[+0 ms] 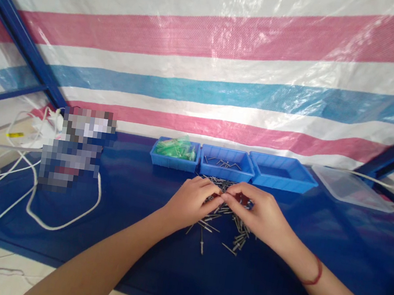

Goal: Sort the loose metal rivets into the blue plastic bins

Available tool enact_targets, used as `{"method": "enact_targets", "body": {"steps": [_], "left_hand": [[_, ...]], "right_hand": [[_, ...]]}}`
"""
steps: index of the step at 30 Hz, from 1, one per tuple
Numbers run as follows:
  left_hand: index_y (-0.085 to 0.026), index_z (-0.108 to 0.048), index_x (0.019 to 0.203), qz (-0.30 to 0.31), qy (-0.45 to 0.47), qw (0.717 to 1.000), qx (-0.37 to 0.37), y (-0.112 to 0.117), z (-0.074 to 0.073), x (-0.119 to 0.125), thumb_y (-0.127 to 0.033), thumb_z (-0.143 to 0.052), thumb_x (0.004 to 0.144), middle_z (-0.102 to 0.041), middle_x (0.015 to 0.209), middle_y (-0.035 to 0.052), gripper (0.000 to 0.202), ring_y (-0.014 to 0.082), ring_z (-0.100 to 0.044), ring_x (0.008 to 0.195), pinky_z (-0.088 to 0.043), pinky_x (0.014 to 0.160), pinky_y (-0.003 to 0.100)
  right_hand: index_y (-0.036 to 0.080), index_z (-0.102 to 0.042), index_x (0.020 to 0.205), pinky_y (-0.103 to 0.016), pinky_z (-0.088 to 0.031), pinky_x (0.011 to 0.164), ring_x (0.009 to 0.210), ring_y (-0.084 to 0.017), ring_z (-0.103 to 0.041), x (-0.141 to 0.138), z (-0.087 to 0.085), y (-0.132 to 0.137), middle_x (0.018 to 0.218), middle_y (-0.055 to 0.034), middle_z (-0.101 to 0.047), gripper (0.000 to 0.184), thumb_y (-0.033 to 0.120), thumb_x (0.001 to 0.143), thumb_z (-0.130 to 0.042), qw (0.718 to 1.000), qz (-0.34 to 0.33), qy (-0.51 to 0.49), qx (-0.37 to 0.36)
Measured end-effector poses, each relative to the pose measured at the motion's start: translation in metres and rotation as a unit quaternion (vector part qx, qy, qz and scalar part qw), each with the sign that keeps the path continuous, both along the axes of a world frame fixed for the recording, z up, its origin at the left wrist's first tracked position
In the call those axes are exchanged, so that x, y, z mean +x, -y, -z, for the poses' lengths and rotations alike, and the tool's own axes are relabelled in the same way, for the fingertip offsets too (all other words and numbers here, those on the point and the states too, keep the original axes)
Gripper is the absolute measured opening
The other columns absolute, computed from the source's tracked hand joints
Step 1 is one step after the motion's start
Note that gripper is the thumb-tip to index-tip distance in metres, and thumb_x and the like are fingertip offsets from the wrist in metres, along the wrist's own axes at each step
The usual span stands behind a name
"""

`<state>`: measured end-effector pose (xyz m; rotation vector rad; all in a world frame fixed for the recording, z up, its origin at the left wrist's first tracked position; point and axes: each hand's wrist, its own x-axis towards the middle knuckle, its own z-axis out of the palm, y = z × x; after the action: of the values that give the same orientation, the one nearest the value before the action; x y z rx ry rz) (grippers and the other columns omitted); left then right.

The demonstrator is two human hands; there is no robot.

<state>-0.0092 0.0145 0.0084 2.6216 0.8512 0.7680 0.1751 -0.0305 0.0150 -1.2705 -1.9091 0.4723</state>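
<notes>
A loose pile of metal blind rivets (242,232) is spread over the blue tabletop, under and around both hands. My left hand (195,198) is over the pile's left side, thumb and fingers closed in a pinch. From the right, my right hand (259,212) pinches in the same way, and the fingertips of both hands meet above the rivets. Whatever sits between the fingertips is too small and covered to make out. Behind the hands, a blue bin (225,173) holds several rivets. Single rivets lie apart at the pile's near edge.
Left of that bin, another blue bin (173,162) contains a green plastic bag (178,148). A third blue bin (282,181) stands at the right, beside a translucent lid (352,189). White cables (61,227) loop across the table's left side. A striped sheet (205,90) hangs behind.
</notes>
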Motion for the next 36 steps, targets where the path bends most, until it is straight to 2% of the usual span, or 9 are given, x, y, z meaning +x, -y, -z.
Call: {"method": "enact_targets", "body": {"steps": [5,9,16,23,28,31,33,36], "left_hand": [[-0.018,-0.06,0.086,-0.02,0.079,0.995,-0.052,0.001,-0.002,0.002,-0.032,-0.052,0.092,-0.064,0.085,0.0014,0.016,0.015,-0.057,0.081,-0.041,0.074,0.025],[-0.017,-0.059,0.083,-0.025,0.111,0.99,-0.086,0.003,-0.001,0.005,-0.03,-0.055,0.09,-0.063,0.081,0.0008,0.015,0.0138,-0.057,0.077,-0.041,0.07,0.024],[-0.017,-0.061,0.087,-0.001,0.105,0.991,-0.078,0.005,0.002,0.006,-0.027,-0.054,0.089,-0.064,0.081,0.0012,0.011,0.0141,-0.057,0.077,-0.042,0.074,0.025],[-0.018,-0.062,0.086,-0.01,0.119,0.991,-0.068,0.004,-0.001,0.005,-0.025,-0.052,0.09,-0.064,0.082,0.0023,0.012,0.0149,-0.058,0.079,-0.044,0.074,0.026],[-0.019,-0.062,0.087,-0.037,0.141,0.987,-0.07,0.004,-0.002,0.005,-0.025,-0.054,0.089,-0.065,0.085,0.0027,0.01,0.0158,-0.06,0.082,-0.045,0.076,0.026],[-0.019,-0.061,0.094,-0.06,0.137,0.986,-0.072,0.003,-0.001,0.005,-0.027,-0.055,0.089,-0.066,0.088,0.0035,0.012,0.0169,-0.061,0.083,-0.046,0.077,0.028],[-0.019,-0.058,0.107,-0.069,0.13,0.987,-0.063,0.002,0.0,0.004,-0.029,-0.056,0.088,-0.066,0.091,0.004,0.022,0.0179,-0.061,0.086,-0.046,0.079,0.03],[-0.018,-0.053,0.117,-0.063,0.1,0.993,-0.03,0.002,0.003,0.003,-0.029,-0.054,0.089,-0.066,0.095,0.0046,0.031,0.0192,-0.06,0.09,-0.045,0.083,0.032]], "right_hand": [[0.021,-0.065,0.086,-0.029,-0.045,0.063,0.067,-0.015,-0.056,-0.001,0.007,-0.002,0.077,-0.0015,-0.063,0.02,0.04,0.083,-0.062,0.992,0.016,-0.115,-0.042],[0.02,-0.065,0.084,-0.03,-0.045,0.064,0.069,-0.016,-0.056,-0.001,0.01,-0.003,0.079,-0.0023,-0.064,0.02,0.041,0.082,-0.064,0.984,0.015,-0.166,-0.064],[0.021,-0.066,0.085,-0.032,-0.047,0.069,0.074,-0.018,-0.059,-0.003,0.01,-0.002,0.08,-0.003,-0.065,0.018,0.038,0.083,-0.064,0.985,0.014,-0.162,-0.051],[0.021,-0.066,0.092,-0.032,-0.048,0.067,0.075,-0.018,-0.06,-0.001,0.01,-0.002,0.084,-0.0035,-0.066,0.018,0.037,0.085,-0.062,0.989,0.009,-0.146,-0.033],[0.022,-0.066,0.089,-0.03,-0.047,0.062,0.07,-0.016,-0.058,0.002,0.006,-0.003,0.082,-0.0027,-0.065,0.013,0.032,0.087,-0.058,0.997,0.011,-0.072,0.018],[0.022,-0.066,0.086,-0.03,-0.047,0.067,0.076,-0.017,-0.06,0.006,0.002,-0.009,0.084,-0.0031,-0.066,0.014,0.028,0.089,-0.054,0.997,-0.004,-0.006,0.082],[0.021,-0.066,0.085,-0.033,-0.047,0.075,0.081,-0.019,-0.061,0.01,0.002,-0.019,0.085,-0.004,-0.067,0.015,0.028,0.09,-0.054,0.988,0.027,0.024,0.148],[0.02,-0.067,0.087,-0.038,-0.045,0.081,0.084,-0.022,-0.06,0.019,0.008,-0.039,0.087,-0.006,-0.069,0.018,0.031,0.09,-0.053,0.963,0.134,0.068,0.224]]}}
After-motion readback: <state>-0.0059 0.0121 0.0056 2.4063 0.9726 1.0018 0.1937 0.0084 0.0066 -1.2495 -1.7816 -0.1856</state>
